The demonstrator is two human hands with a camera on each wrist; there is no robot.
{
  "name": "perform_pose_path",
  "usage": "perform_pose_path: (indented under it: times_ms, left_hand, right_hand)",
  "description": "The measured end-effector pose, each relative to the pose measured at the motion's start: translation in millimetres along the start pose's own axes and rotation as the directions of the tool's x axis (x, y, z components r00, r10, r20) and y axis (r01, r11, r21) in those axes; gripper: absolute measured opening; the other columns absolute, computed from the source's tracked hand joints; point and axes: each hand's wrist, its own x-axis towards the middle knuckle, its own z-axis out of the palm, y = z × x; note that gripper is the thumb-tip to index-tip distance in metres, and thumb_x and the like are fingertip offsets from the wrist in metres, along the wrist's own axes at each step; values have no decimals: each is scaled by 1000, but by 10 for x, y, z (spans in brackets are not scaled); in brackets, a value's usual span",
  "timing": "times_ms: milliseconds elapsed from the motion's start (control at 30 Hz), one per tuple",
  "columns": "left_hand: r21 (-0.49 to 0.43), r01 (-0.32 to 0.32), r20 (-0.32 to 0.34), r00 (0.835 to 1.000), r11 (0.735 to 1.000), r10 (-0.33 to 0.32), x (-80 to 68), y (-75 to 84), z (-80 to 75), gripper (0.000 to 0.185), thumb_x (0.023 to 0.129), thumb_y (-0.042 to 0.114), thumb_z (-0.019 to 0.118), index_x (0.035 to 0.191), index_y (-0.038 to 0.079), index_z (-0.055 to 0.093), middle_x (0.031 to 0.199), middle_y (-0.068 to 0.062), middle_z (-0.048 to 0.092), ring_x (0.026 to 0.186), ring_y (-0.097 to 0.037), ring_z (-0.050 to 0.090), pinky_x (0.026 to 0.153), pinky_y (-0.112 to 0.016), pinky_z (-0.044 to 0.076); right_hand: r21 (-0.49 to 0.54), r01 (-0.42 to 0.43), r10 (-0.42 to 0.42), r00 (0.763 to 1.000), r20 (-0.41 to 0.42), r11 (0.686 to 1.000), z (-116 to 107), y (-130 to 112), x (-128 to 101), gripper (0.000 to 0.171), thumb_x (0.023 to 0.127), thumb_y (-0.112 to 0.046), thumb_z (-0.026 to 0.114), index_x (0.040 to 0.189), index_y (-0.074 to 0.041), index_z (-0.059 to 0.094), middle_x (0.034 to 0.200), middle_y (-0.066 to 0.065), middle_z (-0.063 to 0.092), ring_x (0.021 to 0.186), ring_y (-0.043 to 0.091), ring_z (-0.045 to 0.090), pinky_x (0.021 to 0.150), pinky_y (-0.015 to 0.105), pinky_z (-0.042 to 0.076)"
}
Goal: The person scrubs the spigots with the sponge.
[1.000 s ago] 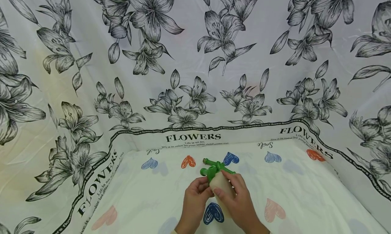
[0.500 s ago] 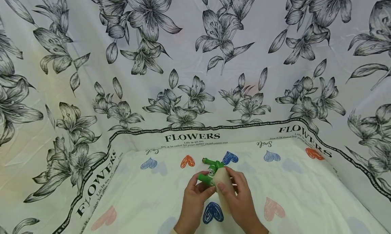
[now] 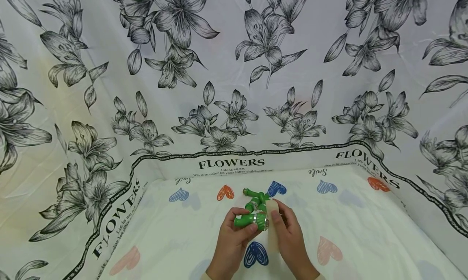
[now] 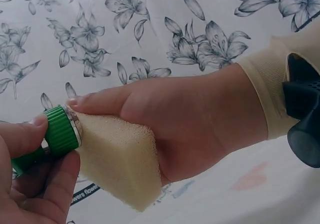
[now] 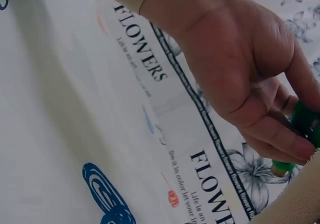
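My left hand (image 3: 234,233) holds a green cylindrical piece with a ribbed collar (image 3: 261,221) and a silver band, thumb and fingers pinching it. In the left wrist view this ribbed collar (image 4: 62,129) meets the top end of a beige sponge block (image 4: 120,154). My right hand (image 3: 290,233) grips the sponge (image 3: 272,231), seen narrow side on from the head. Other green parts (image 3: 256,196) show just beyond my left fingers, one arm having a brass-coloured tip (image 5: 280,171). Whether they join the held piece I cannot tell. The right wrist view shows my left hand (image 5: 245,74) from the palm side.
A white cloth (image 3: 175,231) printed with hearts covers the surface beneath my hands. White curtains (image 3: 226,72) with black flower prints rise at the back and sides. A dark camera mount (image 4: 302,109) sits on my right wrist.
My left hand has turned the green piece, bringing its ribbed collar and silver band into sight. The sponge has swung right and from its broad face to a narrower side.
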Motion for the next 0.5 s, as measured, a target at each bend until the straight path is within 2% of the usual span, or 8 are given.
perform_pose_path:
  times_ms: [100, 233, 500]
  left_hand:
    - [1, 5, -1, 1000, 1000, -5, -3, 13, 8, 46, 98, -6, 78, 134, 0, 50, 139, -26, 63, 123, -39, 70, 100, -48, 59]
    - [33, -6, -31, 999, 999, 7, 4, 14, 24, 48, 98, -5, 79, 135, -2, 49, 138, -25, 64, 121, -38, 71, 99, -47, 60]
    - [127, -36, -105, 993, 991, 50, 39, -20, 22, 48, 97, -4, 81, 135, -1, 52, 128, -24, 72, 114, -38, 75, 95, -44, 62]
  right_hand:
    - [22, -45, 45, 999, 6, 999, 4, 14, 0, 58, 117, -46, 51, 161, -9, 46, 146, 11, 58, 112, 29, 59, 89, 28, 59]
    - [31, -61, 61, 998, 8, 998, 28, -9, -26, 59, 117, -45, 50, 163, -9, 44, 147, 13, 56, 112, 28, 59, 88, 29, 60]
    - [-1, 29, -29, 1000, -9, 1000, 76, -158, -112, 51, 114, -37, 60, 159, -14, 51, 140, 7, 54, 113, 30, 56, 86, 29, 59]
